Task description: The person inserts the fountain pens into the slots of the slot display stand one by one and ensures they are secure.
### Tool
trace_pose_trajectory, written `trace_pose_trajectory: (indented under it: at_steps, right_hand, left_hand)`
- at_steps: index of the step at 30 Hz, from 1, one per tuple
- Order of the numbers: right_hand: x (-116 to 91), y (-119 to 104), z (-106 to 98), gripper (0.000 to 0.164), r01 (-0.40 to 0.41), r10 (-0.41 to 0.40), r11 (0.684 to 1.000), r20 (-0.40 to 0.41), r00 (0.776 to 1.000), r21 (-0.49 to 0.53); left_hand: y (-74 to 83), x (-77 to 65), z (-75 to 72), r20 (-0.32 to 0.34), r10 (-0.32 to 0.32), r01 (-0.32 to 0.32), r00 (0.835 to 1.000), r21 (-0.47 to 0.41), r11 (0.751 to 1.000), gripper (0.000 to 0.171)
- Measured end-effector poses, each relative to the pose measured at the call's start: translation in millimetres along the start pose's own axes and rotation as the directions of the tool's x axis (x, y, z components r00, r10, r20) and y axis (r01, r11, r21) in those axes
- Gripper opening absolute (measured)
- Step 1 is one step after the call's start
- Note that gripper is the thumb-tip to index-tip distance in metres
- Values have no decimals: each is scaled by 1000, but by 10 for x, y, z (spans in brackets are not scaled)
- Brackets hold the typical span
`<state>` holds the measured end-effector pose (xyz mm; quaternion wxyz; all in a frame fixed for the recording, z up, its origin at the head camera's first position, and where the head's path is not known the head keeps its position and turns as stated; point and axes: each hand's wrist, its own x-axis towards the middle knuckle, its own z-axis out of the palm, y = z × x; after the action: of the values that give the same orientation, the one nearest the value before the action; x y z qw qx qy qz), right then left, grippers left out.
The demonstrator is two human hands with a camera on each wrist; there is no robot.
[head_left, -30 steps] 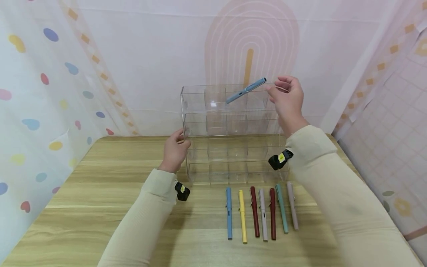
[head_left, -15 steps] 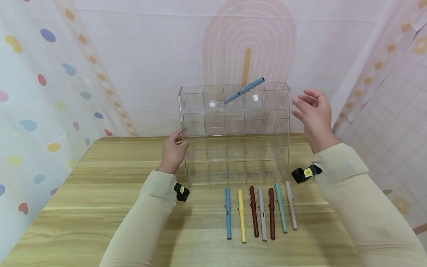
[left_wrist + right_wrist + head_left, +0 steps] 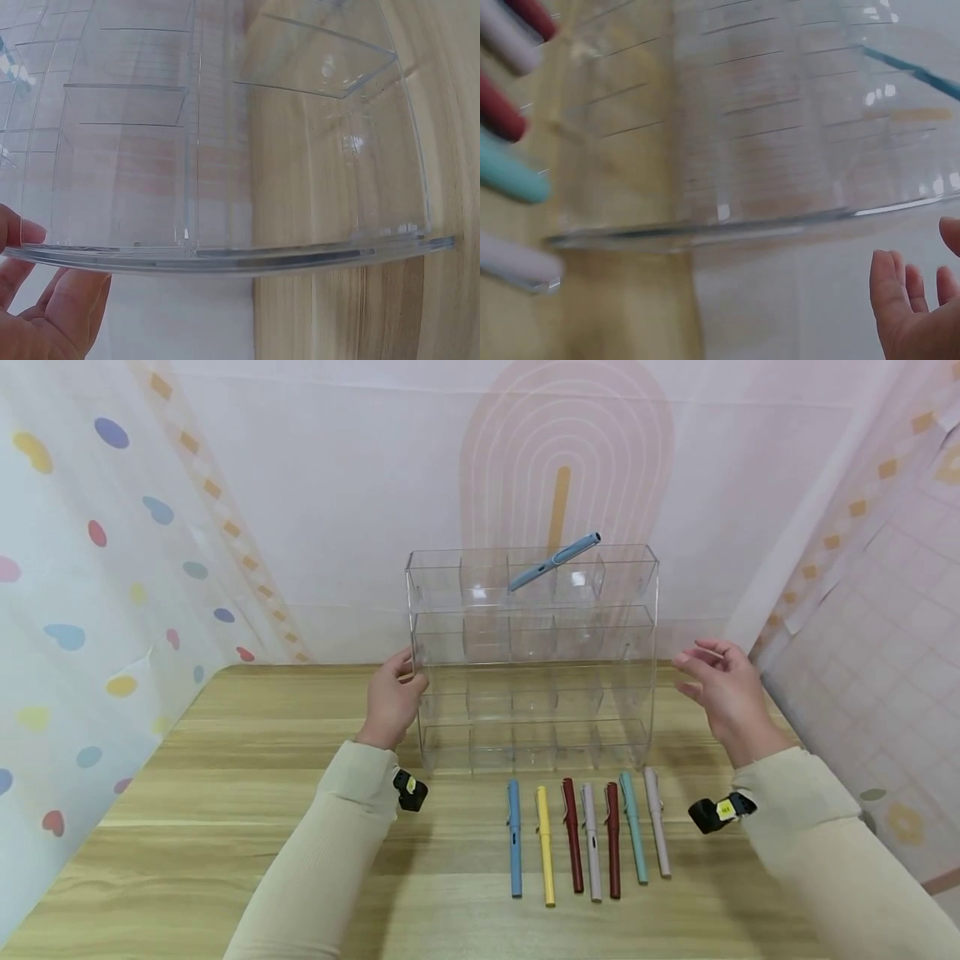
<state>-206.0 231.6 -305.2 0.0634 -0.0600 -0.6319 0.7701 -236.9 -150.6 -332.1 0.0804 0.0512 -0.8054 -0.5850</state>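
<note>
Clear acrylic rack of four compartmented tiers [image 3: 532,643]: upright on wood-grain table [image 3: 225,810].
Slender grey-blue pen with clip [image 3: 555,562]: in the rack's top tier, tilted, capped end rising rightward above the rim; exact compartment uncertain.
Left hand [image 3: 393,700]: at the rack's left side, thumb and fingers gripping its panel.
Right hand [image 3: 731,693]: right of the rack, apart from it; fingers loosely bent, slightly spread, pinching nothing.
Before the rack, left to right: slender blue pen [image 3: 515,843], yellow pen [image 3: 546,847], dark red pen [image 3: 573,839], lilac pen [image 3: 592,843], second dark red pen [image 3: 613,842], teal pen [image 3: 634,831], pale mauve pen [image 3: 657,824].
Step, as judged: one pen placed, right hand between pens. Next move likely calls for reaching down before the rack and pinching another, the rack held steady.
</note>
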Motion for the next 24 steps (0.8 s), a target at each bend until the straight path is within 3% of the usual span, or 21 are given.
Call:
trace_pose_trajectory:
  at_steps: [7, 12, 19, 24]
  right_hand:
    - [-76, 267, -166, 24, -84, 92, 986, 51, 995, -142]
    - [-125, 432, -227, 24, -126, 149, 943, 54, 987, -308]
    - [-199, 618, -286, 48, -176, 216, 895, 54, 975, -410]
    - [-257, 739, -301, 51, -179, 242, 840, 58, 969, -512]
  left_hand:
    - [-6, 6, -4, -3, 23, -23, 1000, 17, 1000, 54]
    - [-26, 21, -9, -7, 11, -11, 1000, 15, 1000, 54]
    - [-53, 43, -20, -9, 8, -8, 1000, 11, 1000, 54]
    - [-60, 49, -21, -10, 5, -4, 1000, 12, 1000, 54]
